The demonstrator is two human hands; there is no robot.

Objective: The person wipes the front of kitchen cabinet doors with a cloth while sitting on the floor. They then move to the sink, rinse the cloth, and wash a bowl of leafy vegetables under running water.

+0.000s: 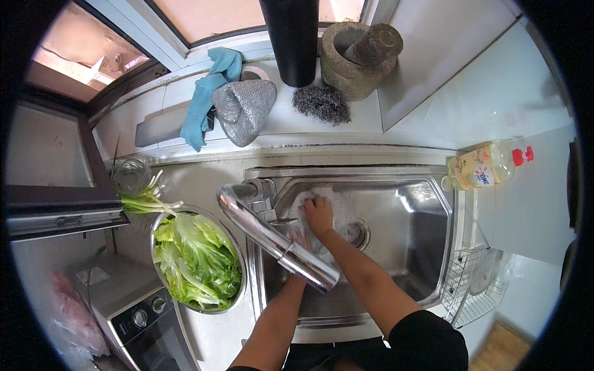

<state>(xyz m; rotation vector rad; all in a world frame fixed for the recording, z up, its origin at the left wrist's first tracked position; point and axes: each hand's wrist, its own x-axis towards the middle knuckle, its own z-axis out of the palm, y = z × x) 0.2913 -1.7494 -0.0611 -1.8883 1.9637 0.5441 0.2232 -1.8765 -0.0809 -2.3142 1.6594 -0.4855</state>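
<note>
Both my hands are down in a stainless steel sink [394, 222], at its left side among white suds [343, 204]. My right hand [319, 215] lies with its back up and fingers bent into the foam. Beside it, my left hand [301, 237] is partly hidden by the chrome faucet [278, 241], whose spout crosses above my left wrist. Foam hides what my fingers touch; a pale rounded shape shows under it, too covered to name. The drain [359, 233] sits just right of my right hand.
Left of the sink stands a metal bowl of lettuce [197, 259], with spring onions [148, 199] behind. A stone mortar [352, 74], steel wool [321, 104] and cloths line the sill. Right are a soap bottle [485, 166] and a wire rack [473, 283].
</note>
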